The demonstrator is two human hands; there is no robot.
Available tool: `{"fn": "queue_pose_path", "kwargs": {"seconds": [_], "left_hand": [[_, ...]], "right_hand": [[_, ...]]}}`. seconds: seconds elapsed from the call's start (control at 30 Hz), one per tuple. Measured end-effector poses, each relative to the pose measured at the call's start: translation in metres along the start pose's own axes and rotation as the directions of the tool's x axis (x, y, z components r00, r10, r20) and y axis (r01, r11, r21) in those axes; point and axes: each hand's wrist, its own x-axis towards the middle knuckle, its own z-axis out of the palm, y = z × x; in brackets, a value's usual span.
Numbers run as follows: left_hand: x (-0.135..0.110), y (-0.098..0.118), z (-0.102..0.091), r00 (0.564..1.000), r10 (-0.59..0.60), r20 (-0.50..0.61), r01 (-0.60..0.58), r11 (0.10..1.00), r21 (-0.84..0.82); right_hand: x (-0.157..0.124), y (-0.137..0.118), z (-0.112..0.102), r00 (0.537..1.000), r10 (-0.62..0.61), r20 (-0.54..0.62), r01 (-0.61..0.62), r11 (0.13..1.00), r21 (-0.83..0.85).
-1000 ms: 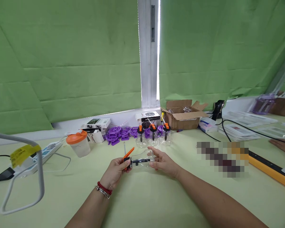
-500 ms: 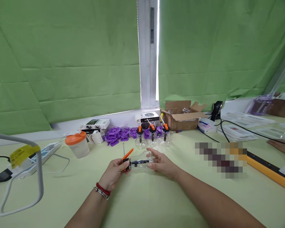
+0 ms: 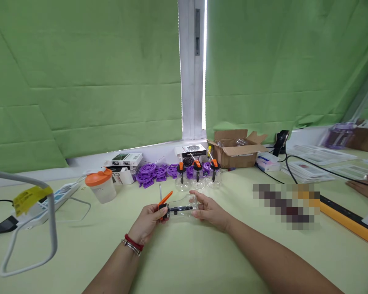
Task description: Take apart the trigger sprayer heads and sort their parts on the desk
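Between my hands a clear bottle (image 3: 187, 201) lies on its side above the table, with a dark tube inside it. My left hand (image 3: 150, 220) grips its black cap (image 3: 162, 211), from which an orange lever (image 3: 165, 198) and a thin metal spout (image 3: 160, 192) stick up. Around the bottle's base the fingers of my right hand (image 3: 211, 210) are closed, thumb on the near side. Three similar bottles with black-and-orange tops stand upright behind, among them the middle bottle (image 3: 198, 181).
Purple plastic parts (image 3: 150, 173) are heaped behind my hands. An orange-lidded cup (image 3: 102, 188) and a power strip (image 3: 59, 198) stand to the left. At the back right is an open carton (image 3: 239, 157). Another person's hand (image 3: 364, 188) rests at the right edge.
The view has shifted very slightly. Both hands keep the same hold on the bottle, with no other visible difference.
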Motion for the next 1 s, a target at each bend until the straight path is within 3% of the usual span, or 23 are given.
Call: {"fn": "queue_pose_path", "kwargs": {"seconds": [0.23, 0.37, 0.43, 0.53, 0.63, 0.7, 0.87, 1.0], "left_hand": [[-0.002, 0.003, 0.003, 1.000, 0.011, 0.003, -0.011, 1.000, 0.020], [-0.006, 0.008, 0.008, 0.998, 0.052, -0.038, -0.049, 0.995, 0.084], [-0.008, 0.009, 0.011, 0.993, 0.083, -0.082, -0.072, 0.989, 0.132], [-0.010, 0.011, 0.017, 0.983, 0.130, -0.133, -0.101, 0.974, 0.202], [-0.013, 0.012, 0.023, 0.975, 0.164, -0.153, -0.122, 0.960, 0.251], [-0.014, 0.011, 0.025, 0.970, 0.189, -0.150, -0.142, 0.950, 0.278], [-0.014, 0.006, 0.022, 0.948, 0.306, -0.085, -0.269, 0.916, 0.298], [-0.010, 0.002, 0.017, 0.931, 0.327, -0.163, -0.262, 0.908, 0.327]], "right_hand": [[0.001, 0.005, -0.003, 1.000, -0.023, 0.013, 0.024, 0.998, -0.050], [-0.004, 0.001, -0.005, 0.993, -0.115, -0.038, 0.099, 0.951, -0.293], [-0.007, -0.004, -0.003, 0.970, -0.238, -0.055, 0.181, 0.851, -0.493], [-0.008, -0.010, 0.005, 0.917, -0.394, 0.060, 0.303, 0.591, -0.748], [-0.005, -0.010, 0.014, 0.895, -0.415, 0.161, 0.331, 0.379, -0.864], [-0.002, -0.008, 0.018, 0.891, -0.424, 0.164, 0.312, 0.308, -0.899], [0.002, -0.004, 0.013, 0.850, -0.505, 0.150, 0.319, 0.267, -0.909], [0.002, -0.012, -0.007, 0.758, -0.653, -0.005, 0.284, 0.336, -0.898]]}}
